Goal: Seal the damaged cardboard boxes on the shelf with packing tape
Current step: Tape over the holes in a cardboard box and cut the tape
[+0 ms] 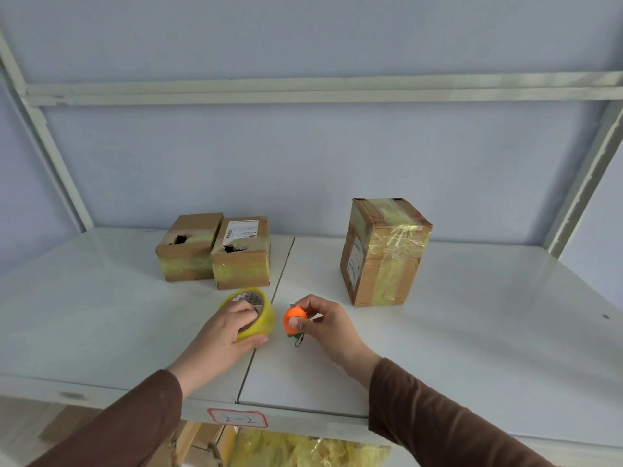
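Observation:
A yellow roll of packing tape (259, 310) lies on the white shelf (101, 315). My left hand (226, 332) grips it, fingers in the core and thumb on the outer side. My right hand (323, 323) pinches a small orange cutter (292, 319) with a short chain hanging below it. Behind the tape stand two small cardboard boxes side by side, the left box (187, 252) and the right box (242, 261), each with a torn dark hole on top. A taller box (384, 252) wrapped in yellowish tape stands to the right.
White metal uprights (43, 129) and a crossbar (303, 91) frame the bay against a pale blue wall. A seam runs down the shelf's middle. A red-bordered label (237, 417) sits on the front edge. Yellow wrapped goods (303, 449) lie on the level below.

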Motion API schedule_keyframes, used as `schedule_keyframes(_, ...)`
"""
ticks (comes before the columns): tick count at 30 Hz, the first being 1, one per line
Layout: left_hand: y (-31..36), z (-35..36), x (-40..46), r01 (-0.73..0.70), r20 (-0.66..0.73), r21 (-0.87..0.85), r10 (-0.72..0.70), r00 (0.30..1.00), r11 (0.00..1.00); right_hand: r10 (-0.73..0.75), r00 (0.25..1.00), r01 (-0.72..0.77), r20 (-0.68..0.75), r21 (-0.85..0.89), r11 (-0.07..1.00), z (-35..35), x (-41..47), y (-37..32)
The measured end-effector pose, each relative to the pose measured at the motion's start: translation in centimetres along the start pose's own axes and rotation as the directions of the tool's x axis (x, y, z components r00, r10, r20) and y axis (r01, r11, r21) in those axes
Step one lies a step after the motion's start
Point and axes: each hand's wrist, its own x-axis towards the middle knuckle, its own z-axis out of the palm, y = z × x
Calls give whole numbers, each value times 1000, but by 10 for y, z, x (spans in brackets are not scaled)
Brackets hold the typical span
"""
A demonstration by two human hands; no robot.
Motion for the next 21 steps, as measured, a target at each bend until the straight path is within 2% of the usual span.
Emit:
schedule_keyframes(3, -4, -3, -4, -62, 97, -3, 62, 993, 998, 24, 999, -25, 40, 21, 999, 0, 4, 1)
schedule_keyframes(8, -13, -3, -5, -49, 177, 7, 48, 983, 999, 34, 989, -45, 144, 77, 996, 3, 6, 5)
schedule_keyframes(13, -6, -11, -2, -55, 257, 81, 33, 966, 995, 57, 987, -73, 149, 101, 992, 3, 7, 3)
schedule_keyframes(16, 0, -14, -2, -9, 281, 132, -29, 959, 991, 65, 994, -66, 86, 8, 998, 0, 5, -2)
schedule_keyframes(18, 8, -18, -1, 66, 282, 93, -89, 955, 994, 28, 999, -30, -22, -91, 995, -10, 1, -8)
schedule_keyframes(20, 22, -23, 7, 85, 216, 32, -90, 972, 996, -134, 976, 95, -169, -224, 970, -29, -6, -17)
schedule_keyframes(21, 30, -25, 14, 70, 167, 7, -70, 983, 998, -246, 940, 174, -237, -288, 942, -40, -9, -23)
